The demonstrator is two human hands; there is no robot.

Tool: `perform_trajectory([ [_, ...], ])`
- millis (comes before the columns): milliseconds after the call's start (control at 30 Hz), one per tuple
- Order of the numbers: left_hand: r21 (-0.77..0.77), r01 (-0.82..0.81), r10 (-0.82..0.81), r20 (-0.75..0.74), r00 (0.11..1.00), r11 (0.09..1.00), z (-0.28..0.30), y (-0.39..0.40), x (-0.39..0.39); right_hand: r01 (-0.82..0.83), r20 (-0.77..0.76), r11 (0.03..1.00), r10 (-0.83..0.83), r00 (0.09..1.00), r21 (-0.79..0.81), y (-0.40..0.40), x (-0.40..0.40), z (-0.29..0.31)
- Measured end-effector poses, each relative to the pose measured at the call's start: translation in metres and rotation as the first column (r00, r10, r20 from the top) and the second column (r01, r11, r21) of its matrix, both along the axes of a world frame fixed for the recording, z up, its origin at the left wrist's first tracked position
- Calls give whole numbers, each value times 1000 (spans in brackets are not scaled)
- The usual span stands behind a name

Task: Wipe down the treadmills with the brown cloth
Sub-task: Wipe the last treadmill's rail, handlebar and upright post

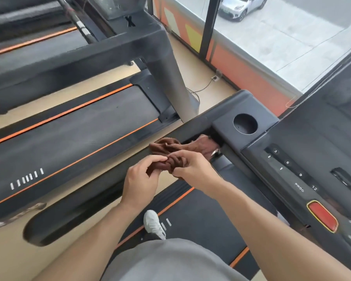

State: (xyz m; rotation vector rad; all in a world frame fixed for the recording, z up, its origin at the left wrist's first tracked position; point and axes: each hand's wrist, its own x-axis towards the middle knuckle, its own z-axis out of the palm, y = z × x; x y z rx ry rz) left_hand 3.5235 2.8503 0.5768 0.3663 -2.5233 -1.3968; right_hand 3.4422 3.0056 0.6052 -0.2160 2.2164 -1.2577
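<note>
Both hands pinching crumpled brown cloth [171, 151], left hand [142, 179], right hand [193, 167], on treadmill handrail [101, 175]

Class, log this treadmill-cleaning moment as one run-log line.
phase: readying cloth | left hand: pinching brown cloth | right hand: gripping cloth | cloth: bunched against handrail | wiping: not started

Beige floor [114, 78]; orange-trimmed window [272, 37], daylight; silver car [241, 7] outside.

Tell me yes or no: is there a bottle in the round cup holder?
No. The cup holder beside the brown cloth shows only its dark, bare inside.
</note>
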Motion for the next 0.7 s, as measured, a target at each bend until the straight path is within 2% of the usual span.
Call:
perform_trajectory([
  [100,51,-49,52,-47,998,997,14,14,19,28,-23,999,-29,999,-46,17,19,4],
  [233,159,-225,246,-125,961,961,43,31,32,68,28,959,-63,998,-276,21,46,18],
  [333,132,-248,267,-158,951,960,58,31,35,33,44,949,-20,999,-314,17,61,24],
  [433,30,-238,240,-134,961,971,58,26,32,10,-72,984,-22,997,-176,23,65,22],
  [533,-4,-213,210,-137,968,977,56,26,25,76,-82,990,-87,993,-122,42,64,27],
  [633,-23,-114,109,-155,982,993,57,32,8,87,-92,995,-91,992,-50,59,65,33],
  [700,-18,-49,45,-174,984,999,59,41,-14,196,-157,980,-187,970,45,69,56,35],
])
